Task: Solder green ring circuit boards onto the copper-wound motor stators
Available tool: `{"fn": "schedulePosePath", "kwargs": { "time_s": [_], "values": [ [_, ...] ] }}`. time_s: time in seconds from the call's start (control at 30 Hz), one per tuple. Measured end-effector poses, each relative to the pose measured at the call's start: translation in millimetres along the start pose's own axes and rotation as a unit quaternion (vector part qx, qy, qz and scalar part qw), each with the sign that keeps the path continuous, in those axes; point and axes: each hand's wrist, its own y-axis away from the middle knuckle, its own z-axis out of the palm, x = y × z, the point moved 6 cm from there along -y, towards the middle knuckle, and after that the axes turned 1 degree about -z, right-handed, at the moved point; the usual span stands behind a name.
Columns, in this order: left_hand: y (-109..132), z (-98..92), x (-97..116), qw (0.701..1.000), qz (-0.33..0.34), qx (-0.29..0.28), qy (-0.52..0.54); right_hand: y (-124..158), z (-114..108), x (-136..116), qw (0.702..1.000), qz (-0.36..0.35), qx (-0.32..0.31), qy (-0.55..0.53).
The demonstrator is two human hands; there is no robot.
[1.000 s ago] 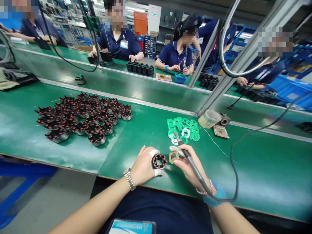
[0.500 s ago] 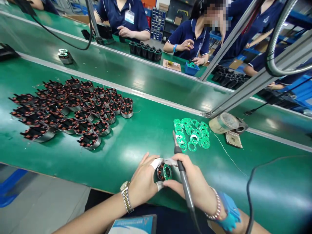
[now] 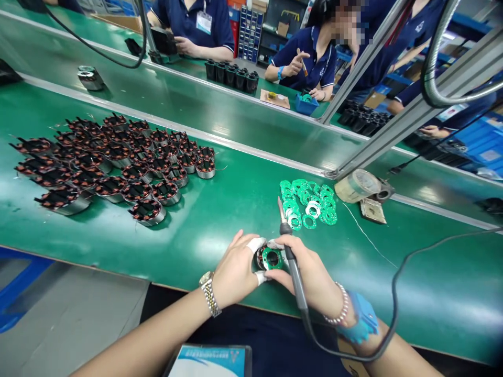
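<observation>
Gripping a wound stator [image 3: 259, 260], the left hand [image 3: 236, 268] faces the right hand [image 3: 313, 272], which pinches a green circuit-board ring [image 3: 265, 256] over the stator's right side (soldering iron [image 3: 297, 285] also held) above the table [image 3: 223, 209].

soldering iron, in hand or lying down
In hand: the right hand holds the soldering iron, its tip pointing toward the green rings.

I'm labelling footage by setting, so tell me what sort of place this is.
Probably a factory assembly line for motors or similar parts: copper-wound rings crowd the green bench, flat green ring-shaped boards lie to their right, and people in matching navy shirts work opposite.
</observation>
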Motion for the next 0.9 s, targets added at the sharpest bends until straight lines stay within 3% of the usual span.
{"fn": "schedulePosePath", "kwargs": {
  "time_s": [0.1, 0.33, 0.63, 0.8, 0.9],
  "values": [
    [-0.8, -0.8, 1.2, 1.0, 0.0, 0.002, -0.002, 0.3, 1.3, 0.1, 1.0, -0.018, -0.002, -0.004],
    [-1.2, -3.7, 4.3, 1.0, 0.003, 0.012, 0.001, 5.8, 6.7, 8.5, 0.996, -0.01, 0.082, -0.022],
    [7.8, 0.0, 5.4, 0.999, -0.028, 0.027, 0.007, 5.1, 11.5, 14.8, 0.996, -0.023, 0.066, -0.053],
    [28.2, -10.4, 5.9, 0.991, -0.048, -0.025, 0.123, 7.1, 4.4, 12.0, 0.992, -0.083, 0.008, -0.093],
    [23.5, -17.0, -2.5, 0.963, -0.131, -0.055, 0.23, 7.2, -4.8, 10.5, 0.992, -0.08, 0.016, -0.099]
  ]
}}
